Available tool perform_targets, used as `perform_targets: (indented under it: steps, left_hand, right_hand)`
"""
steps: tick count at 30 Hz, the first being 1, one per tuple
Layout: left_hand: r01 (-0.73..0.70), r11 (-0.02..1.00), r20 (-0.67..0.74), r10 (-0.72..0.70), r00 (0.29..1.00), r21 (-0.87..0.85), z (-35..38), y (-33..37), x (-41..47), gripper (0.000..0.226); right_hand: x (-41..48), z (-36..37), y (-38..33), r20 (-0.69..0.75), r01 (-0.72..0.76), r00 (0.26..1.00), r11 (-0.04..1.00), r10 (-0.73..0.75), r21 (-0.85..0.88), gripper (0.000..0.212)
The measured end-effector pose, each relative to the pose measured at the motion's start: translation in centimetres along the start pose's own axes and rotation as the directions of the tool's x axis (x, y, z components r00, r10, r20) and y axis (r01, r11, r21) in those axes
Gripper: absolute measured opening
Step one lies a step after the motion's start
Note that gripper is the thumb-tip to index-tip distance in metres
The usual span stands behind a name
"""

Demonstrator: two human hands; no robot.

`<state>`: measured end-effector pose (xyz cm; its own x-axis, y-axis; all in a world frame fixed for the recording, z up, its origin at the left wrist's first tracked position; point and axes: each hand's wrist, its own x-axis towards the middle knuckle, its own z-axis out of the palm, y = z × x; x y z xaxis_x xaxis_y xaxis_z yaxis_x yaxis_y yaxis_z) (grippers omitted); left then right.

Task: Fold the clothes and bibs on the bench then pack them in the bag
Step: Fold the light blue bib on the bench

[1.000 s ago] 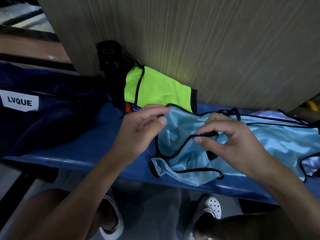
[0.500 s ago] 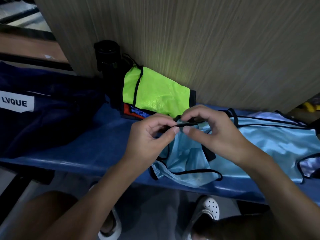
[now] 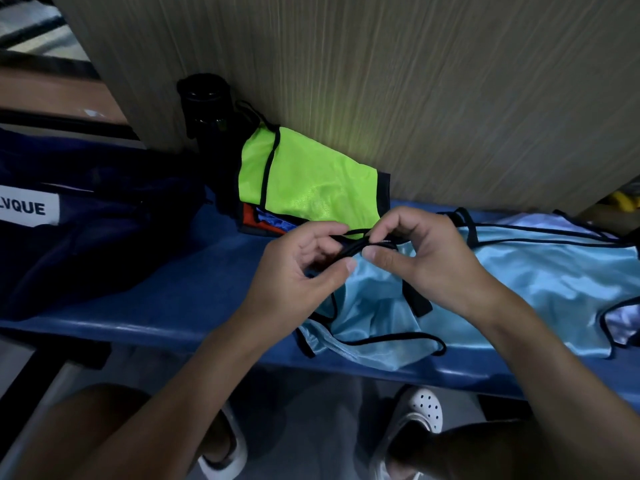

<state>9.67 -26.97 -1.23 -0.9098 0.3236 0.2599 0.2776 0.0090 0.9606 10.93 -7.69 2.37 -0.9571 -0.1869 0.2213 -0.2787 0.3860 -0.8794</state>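
A white label (image 3: 29, 209) reading "LVQUE", its first letter clipped by the left edge of the view, was seen on the navy bag (image 3: 86, 244) that lay slumped at the left end of the blue bench (image 3: 173, 296). No other writing could be read. At the middle of the bench the black trim (image 3: 360, 242) of a light blue bib (image 3: 554, 271) was pinched between thumb and forefinger of the left hand (image 3: 298, 268) and, just beside it, of the right hand (image 3: 426, 261), the remaining fingers of both being curled. The bib itself was spread, rumpled, over the right part of the seat, one trimmed loop hanging over the front edge. A folded neon yellow-green bib (image 3: 311, 188) was propped against the wood-grain panel (image 3: 415, 81) behind, laid on what appeared to be orange and blue cloth (image 3: 251, 220), though little of it was shown. A black bottle (image 3: 204, 105) was stood to its left. White clogs (image 3: 422, 410) were visible below the bench. A second before, the hands had been held apart over the cloth, the left one loose and empty; by half a second before, the trim had been gathered up between them, and that grip was kept.
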Motion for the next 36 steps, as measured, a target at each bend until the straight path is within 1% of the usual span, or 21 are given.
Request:
perform_targets:
  steps: [2,3,5,8,10,12,14,15,17,18,20,22,23,24,26,28,29,33,36]
  left_hand:
    - [0.071,0.997,0.013,-0.071,0.997,-0.018,0.5,-0.2,0.1,0.032]
    - [0.088,0.996,0.011,-0.088,0.996,-0.023,0.7,-0.3,0.1,0.025]
    - [0.066,0.998,0.03,-0.066,0.997,-0.005,1.2,-0.5,0.1,0.008]
    - [0.022,1.0,0.02,-0.023,1.0,0.022,1.5,-1.0,0.1,0.008]
    - [0.02,1.0,0.005,-0.02,1.0,0.003,1.7,-0.9,0.1,0.008]
    - [0.017,1.0,-0.006,-0.017,1.0,0.008,1.9,-0.9,0.2,0.009]
    - [-0.001,1.0,-0.016,0.001,1.0,0.027,2.0,-1.2,0.2,0.009]
    - [-0.008,0.999,-0.023,0.008,1.0,0.032,2.1,-1.3,0.2,0.009]
    - [-0.023,0.999,-0.036,0.024,0.999,0.04,2.2,-1.5,0.1,0.009]
    - [-0.028,0.999,-0.041,0.03,0.999,0.046,2.3,-1.4,0.0,0.009]
    - [-0.032,0.998,-0.051,0.035,0.998,0.058,2.5,-1.4,-0.1,0.01]
    - [-0.037,0.997,-0.055,0.04,0.998,0.063,2.6,-1.4,-0.1,0.012]
    - [-0.038,0.997,-0.055,0.042,0.998,0.063,2.7,-1.3,-0.1,0.013]
    - [-0.039,0.997,-0.052,0.042,0.998,0.062,2.8,-1.3,-0.1,0.014]
    - [-0.035,0.997,-0.048,0.038,0.998,0.065,3.0,-1.2,-0.1,0.015]
    - [-0.024,0.998,-0.042,0.026,0.999,0.063,3.1,-1.1,0.0,0.014]
    - [-0.019,0.998,-0.039,0.022,0.999,0.063,3.2,-1.1,0.1,0.013]
    - [-0.021,0.996,-0.044,0.025,0.999,0.089,3.4,-1.1,0.2,0.014]
    - [-0.032,0.994,-0.044,0.036,0.998,0.105,3.4,-1.3,0.3,0.012]
  right_hand:
    - [-0.1,0.2,0.2,-0.002,0.006,1.0,1.0,-0.006,-0.006,0.018]
    - [-0.1,0.3,0.2,0.002,0.008,1.0,1.0,-0.008,-0.008,0.018]
    - [-0.4,0.3,0.4,0.007,0.015,1.0,1.0,-0.015,-0.023,0.016]
    - [-1.1,0.2,0.6,-0.02,0.002,1.0,0.998,-0.003,-0.062,0.014]
    - [-2.1,0.2,0.9,-0.096,-0.023,0.995,0.994,0.013,-0.109,0.019]
    - [-3.5,0.0,1.5,-0.21,-0.053,0.978,0.981,0.013,-0.188,0.027]
    - [-5.1,-0.5,2.2,-0.278,-0.106,0.96,0.964,0.036,-0.243,0.028]
    - [-5.7,-0.7,2.6,-0.266,-0.143,0.961,0.958,0.074,-0.249,0.027]
    - [-7.0,-1.2,3.4,-0.183,-0.225,0.967,0.936,0.179,-0.272,0.025]
    - [-7.5,-1.4,3.9,-0.139,-0.246,0.967,0.917,0.212,-0.312,0.022]
    - [-8.3,-1.7,5.0,-0.06,-0.238,0.969,0.853,0.238,-0.464,0.018]
    - [-8.9,-2.0,6.0,0.0,-0.214,0.961,0.746,0.276,-0.631,0.018]
    - [-9.0,-2.2,6.3,0.021,-0.205,0.953,0.698,0.301,-0.686,0.016]
    - [-9.1,-2.4,6.4,0.035,-0.204,0.944,0.664,0.329,-0.719,0.012]
    - [-9.1,-2.6,6.4,0.056,-0.197,0.934,0.642,0.352,-0.741,0.002]
    - [-9.0,-2.7,6.2,0.034,-0.191,0.949,0.66,0.312,-0.727,0.003]
    - [-8.8,-2.7,6.0,0.01,-0.184,0.964,0.689,0.267,-0.701,0.005]
    - [-7.8,-2.3,4.0,-0.075,-0.123,0.992,0.88,0.099,-0.458,0.008]
    - [-6.8,-1.7,2.4,-0.099,-0.055,0.995,0.952,0.026,-0.3,0.009]
